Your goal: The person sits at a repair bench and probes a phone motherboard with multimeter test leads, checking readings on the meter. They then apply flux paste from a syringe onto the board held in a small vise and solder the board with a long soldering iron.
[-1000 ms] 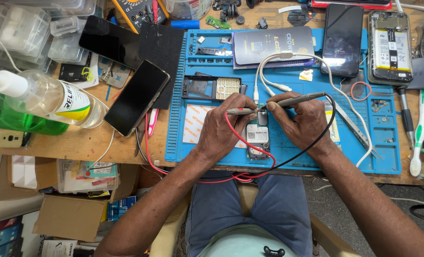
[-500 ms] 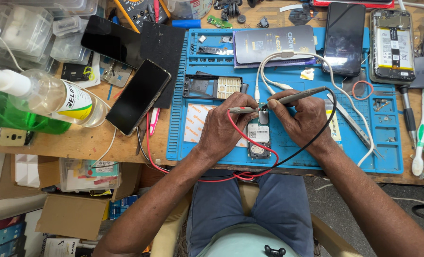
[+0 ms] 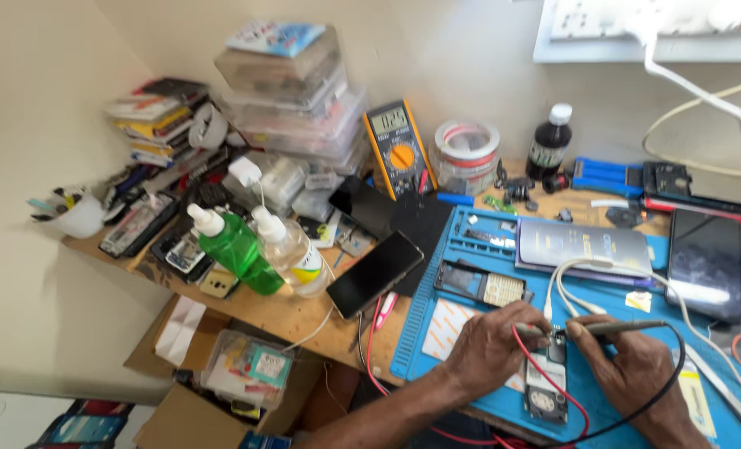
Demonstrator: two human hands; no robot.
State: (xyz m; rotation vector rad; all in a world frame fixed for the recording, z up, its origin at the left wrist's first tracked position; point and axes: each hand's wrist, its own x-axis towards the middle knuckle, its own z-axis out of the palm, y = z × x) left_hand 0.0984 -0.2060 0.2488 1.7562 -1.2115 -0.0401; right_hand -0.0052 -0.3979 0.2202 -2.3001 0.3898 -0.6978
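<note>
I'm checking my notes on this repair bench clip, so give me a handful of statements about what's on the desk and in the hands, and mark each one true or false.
1. Each hand holds a thin probe over the opened phone. True: the left hand has the red-wired probe, the right hand the black-wired probe.
2. The multimeter lies flat on the blue mat. False: it stands propped at the back of the desk, off the blue mat.
3. A green bottle stands beside a clear bottle. True.
4. The dark phone near the bottles is on the floor. False: it lies on the wooden desk, at the mat's left edge.
5. The small dark bottle has a red cap. False: its cap is white.
</note>
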